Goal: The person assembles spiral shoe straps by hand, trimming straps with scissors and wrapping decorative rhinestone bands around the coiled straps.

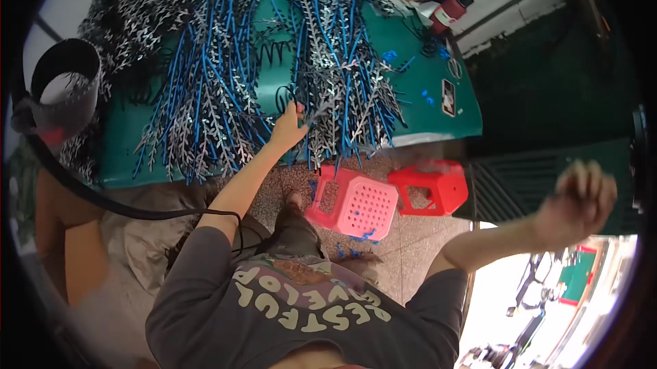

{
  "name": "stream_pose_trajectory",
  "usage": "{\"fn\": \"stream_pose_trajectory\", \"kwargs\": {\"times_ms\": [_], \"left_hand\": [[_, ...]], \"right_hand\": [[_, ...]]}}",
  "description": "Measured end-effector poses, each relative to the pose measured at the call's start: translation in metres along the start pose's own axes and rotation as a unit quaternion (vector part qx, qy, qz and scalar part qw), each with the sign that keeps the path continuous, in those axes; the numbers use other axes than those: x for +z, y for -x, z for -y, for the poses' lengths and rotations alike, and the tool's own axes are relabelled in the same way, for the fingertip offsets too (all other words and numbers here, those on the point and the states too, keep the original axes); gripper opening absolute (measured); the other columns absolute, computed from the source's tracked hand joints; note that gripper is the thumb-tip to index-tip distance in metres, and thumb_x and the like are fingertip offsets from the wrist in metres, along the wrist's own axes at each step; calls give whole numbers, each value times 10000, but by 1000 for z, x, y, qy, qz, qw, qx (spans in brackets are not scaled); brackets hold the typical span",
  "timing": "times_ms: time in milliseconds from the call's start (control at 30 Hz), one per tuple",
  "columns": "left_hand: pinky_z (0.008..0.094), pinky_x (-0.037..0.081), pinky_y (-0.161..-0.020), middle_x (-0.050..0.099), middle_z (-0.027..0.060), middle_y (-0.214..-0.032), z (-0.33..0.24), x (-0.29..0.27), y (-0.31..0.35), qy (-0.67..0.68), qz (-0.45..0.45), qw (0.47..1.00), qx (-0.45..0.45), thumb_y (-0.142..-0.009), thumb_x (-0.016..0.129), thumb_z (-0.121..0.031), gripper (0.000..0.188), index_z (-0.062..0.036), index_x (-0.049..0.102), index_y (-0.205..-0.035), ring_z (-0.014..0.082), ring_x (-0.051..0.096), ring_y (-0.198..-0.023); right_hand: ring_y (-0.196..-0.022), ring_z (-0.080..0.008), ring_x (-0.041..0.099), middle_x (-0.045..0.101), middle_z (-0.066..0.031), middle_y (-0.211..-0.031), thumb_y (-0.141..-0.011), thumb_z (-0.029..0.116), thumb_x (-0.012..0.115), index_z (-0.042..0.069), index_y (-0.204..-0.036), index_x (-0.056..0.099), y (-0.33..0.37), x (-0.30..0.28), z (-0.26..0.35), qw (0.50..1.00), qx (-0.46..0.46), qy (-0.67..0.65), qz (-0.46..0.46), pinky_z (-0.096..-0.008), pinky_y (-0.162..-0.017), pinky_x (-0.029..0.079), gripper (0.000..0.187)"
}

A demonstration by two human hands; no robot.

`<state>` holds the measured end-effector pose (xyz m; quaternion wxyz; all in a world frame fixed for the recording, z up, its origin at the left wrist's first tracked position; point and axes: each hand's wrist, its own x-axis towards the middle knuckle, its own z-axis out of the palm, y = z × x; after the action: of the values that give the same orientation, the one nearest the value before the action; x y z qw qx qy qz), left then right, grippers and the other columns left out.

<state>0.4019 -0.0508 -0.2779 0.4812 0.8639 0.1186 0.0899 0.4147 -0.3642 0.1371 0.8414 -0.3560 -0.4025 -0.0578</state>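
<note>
Over the green table, my left hand (289, 129) is closed, thumb and fingers pinched on a silver-leaved artificial sprig (320, 114) that slants up to the right. Just beyond the fingertips lies a black coiled wire (282, 98); whether the fingers touch it I cannot tell. Two spread bundles of blue stems and silver-leaved sprigs flank this spot, the left bundle (212, 88) and the right bundle (356, 95). Far off to the right, away from the table, my right hand (578, 203) is raised and smeared by motion. Its fingers look bent, and no object shows in them.
Dark leafy sprigs (140, 17) heap along the back left of the green table (438, 112). A phone (448, 97) and scissors (454, 68) lie near its right edge. Below stand a pink stool (369, 205) and a red stool (448, 188). A ring-shaped dark object (65, 88) hangs at left.
</note>
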Motion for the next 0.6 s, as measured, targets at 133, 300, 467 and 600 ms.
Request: {"fn": "stream_pose_trajectory", "kwargs": {"times_ms": [133, 300, 467, 600], "left_hand": [[430, 420, -692, 534, 178, -843, -22, -26, 7, -23, -47, 998, 39, -856, 493, -183, 229, -23, 402, -993, 368, 535, -804], [430, 420, -642, 542, 199, -797, -47, -50, 10, -73, -204, 962, 166, -893, 450, -184, 180, -7, 482, -904, 382, 523, -788], [405, 419, -577, 558, 175, -695, -83, -63, 22, 55, -191, 974, 112, -894, 465, -204, 216, -4, 481, -814, 371, 554, -653], [372, 441, -605, 589, 132, -748, -88, -35, 48, 138, -130, 977, 94, -860, 499, -214, 224, -7, 427, -903, 307, 594, -690]], "right_hand": [[-591, -91, 361, 378, 16, -595, -787, 68, 543, 31, -938, 508, 63, 20, 29, 991, -92, 48, -85, -167, -442, 300, 160], [-565, -69, 466, 554, 0, -604, -783, 63, 540, 39, -838, 577, 119, 29, 56, 972, -214, -97, -9, -184, -459, 411, 70], [-651, -103, 477, 593, 8, -658, -824, 107, 550, 72, -834, 591, 174, 43, 58, 974, -221, -42, 10, -198, -413, 424, 55], [-632, -113, 480, 587, 15, -604, -839, 165, 563, 91, -860, 570, 192, 77, 54, 981, -192, -7, -16, -214, -419, 416, 77]]}}
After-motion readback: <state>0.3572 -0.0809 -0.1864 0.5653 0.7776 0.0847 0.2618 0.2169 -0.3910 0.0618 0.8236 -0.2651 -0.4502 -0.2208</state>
